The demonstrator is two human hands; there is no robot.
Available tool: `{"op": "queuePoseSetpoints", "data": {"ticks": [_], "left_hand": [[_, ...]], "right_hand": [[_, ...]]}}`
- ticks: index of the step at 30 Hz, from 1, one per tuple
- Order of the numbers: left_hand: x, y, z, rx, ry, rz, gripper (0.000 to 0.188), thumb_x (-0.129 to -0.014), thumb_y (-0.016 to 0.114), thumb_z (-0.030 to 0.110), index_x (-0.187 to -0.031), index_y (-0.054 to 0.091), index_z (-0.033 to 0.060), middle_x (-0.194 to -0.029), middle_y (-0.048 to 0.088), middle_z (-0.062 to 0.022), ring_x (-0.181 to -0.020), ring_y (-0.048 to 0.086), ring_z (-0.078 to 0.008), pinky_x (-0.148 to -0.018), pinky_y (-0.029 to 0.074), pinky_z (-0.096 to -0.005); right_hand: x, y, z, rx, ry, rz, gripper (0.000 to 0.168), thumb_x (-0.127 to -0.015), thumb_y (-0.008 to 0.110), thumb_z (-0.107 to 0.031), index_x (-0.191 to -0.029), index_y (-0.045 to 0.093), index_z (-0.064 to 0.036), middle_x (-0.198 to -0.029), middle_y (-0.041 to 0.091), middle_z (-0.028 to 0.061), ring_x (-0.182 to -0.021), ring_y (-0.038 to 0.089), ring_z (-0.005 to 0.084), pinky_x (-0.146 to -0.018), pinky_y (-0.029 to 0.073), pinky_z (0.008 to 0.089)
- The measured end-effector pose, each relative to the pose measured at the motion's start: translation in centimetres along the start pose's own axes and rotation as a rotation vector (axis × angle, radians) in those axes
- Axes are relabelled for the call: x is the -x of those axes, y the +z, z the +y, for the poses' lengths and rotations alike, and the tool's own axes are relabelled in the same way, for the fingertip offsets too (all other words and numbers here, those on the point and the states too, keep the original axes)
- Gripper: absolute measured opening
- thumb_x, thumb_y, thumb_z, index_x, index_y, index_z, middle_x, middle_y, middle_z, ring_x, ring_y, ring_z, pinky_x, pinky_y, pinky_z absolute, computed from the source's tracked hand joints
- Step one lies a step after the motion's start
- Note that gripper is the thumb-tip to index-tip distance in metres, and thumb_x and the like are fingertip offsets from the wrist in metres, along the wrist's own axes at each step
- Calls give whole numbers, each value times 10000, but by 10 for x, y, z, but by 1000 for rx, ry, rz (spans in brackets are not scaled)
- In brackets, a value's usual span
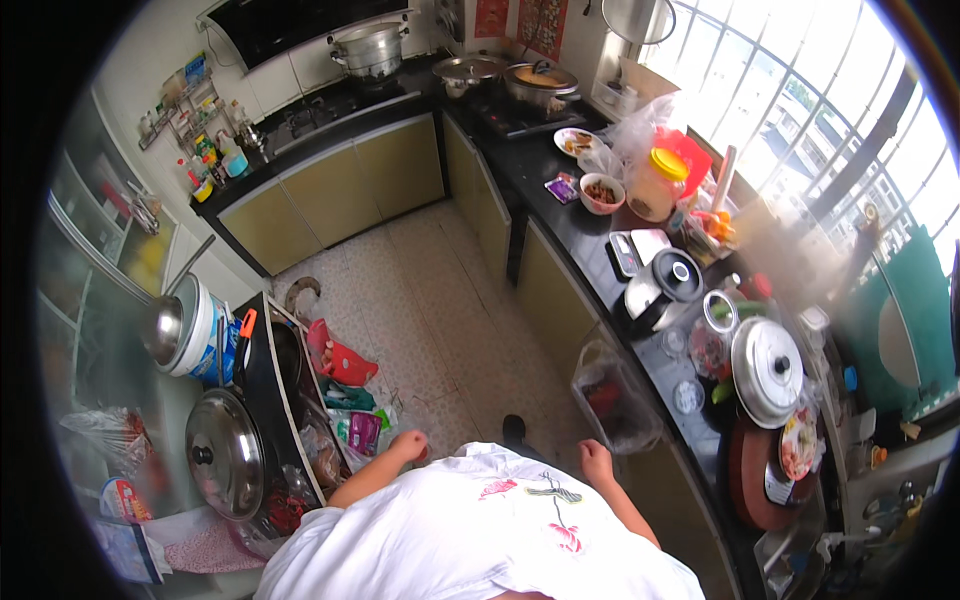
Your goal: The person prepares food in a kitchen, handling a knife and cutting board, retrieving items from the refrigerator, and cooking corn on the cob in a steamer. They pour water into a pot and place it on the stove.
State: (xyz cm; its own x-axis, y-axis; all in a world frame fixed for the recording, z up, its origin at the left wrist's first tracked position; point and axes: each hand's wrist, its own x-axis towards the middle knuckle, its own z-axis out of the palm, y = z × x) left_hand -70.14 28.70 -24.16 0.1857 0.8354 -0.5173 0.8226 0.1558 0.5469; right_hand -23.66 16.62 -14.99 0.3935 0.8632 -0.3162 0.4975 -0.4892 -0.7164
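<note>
Both my hands hang low beside my white shirt. My left hand [410, 445], with its fingers curled, is near the shelf and bags on the left; whether something small is in it cannot be made out. My right hand [594, 459] is curled beside a clear plastic bag [626, 420] hanging at the counter's front. On the right counter stand an electric kettle [664, 289], a kitchen scale [625, 253], a bowl of food [601, 193], a large jar with a yellow lid [660, 180], a domed metal lid [766, 367] and a plate of meat [799, 442] over a round brown board [750, 480].
A steamer pot [370, 51] and two lidded pans, one a covered pan [541, 81], stand on the far cooktops. Red and green bags [349, 365] lie on the floor at left, by a black shelf [262, 360] with a large lid [225, 454]. A cabinet door [491, 214] stands ajar.
</note>
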Motion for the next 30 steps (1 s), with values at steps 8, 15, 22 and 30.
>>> {"op": "queuePoseSetpoints", "data": {"ticks": [8, 15, 22, 30], "left_hand": [[41, -55, -101, 364, -406, 260, 260, -806, 572, 260, -760, 695, 36, -730, 674, -154, -687, 659, -278, -649, 510, -410], [-99, -109, -60, 538, -521, 193, 225, -833, 574, 250, -795, 674, 51, -723, 653, -114, -647, 621, -242, -605, 490, -375], [-352, -266, 22, 436, -246, -179, 191, -860, 577, 239, -831, 652, 67, -715, 633, -75, -607, 584, -205, -561, 470, -339], [-533, -309, 201, 245, -134, -444, 152, -891, 580, 228, -872, 628, 85, -707, 610, -29, -562, 541, -163, -510, 447, -299]], "right_hand": [[-265, 26, -305, 127, -831, -148, 131, -812, 643, -153, -882, 611, -48, -954, 610, 130, -876, 601, 359, -755, 496, 432], [-331, 83, -399, 50, -889, -278, 148, -829, 618, -135, -947, 610, -46, -945, 627, 135, -899, 617, 339, -766, 509, 418], [-337, 108, -334, 209, -383, -113, 130, -832, 602, -186, -901, 639, -82, -923, 655, 114, -890, 632, 329, -770, 514, 438], [-217, 63, -283, 10, 300, 584, 165, -837, 595, -196, -932, 640, -69, -948, 648, 116, -944, 617, 317, -803, 503, 437]]}}
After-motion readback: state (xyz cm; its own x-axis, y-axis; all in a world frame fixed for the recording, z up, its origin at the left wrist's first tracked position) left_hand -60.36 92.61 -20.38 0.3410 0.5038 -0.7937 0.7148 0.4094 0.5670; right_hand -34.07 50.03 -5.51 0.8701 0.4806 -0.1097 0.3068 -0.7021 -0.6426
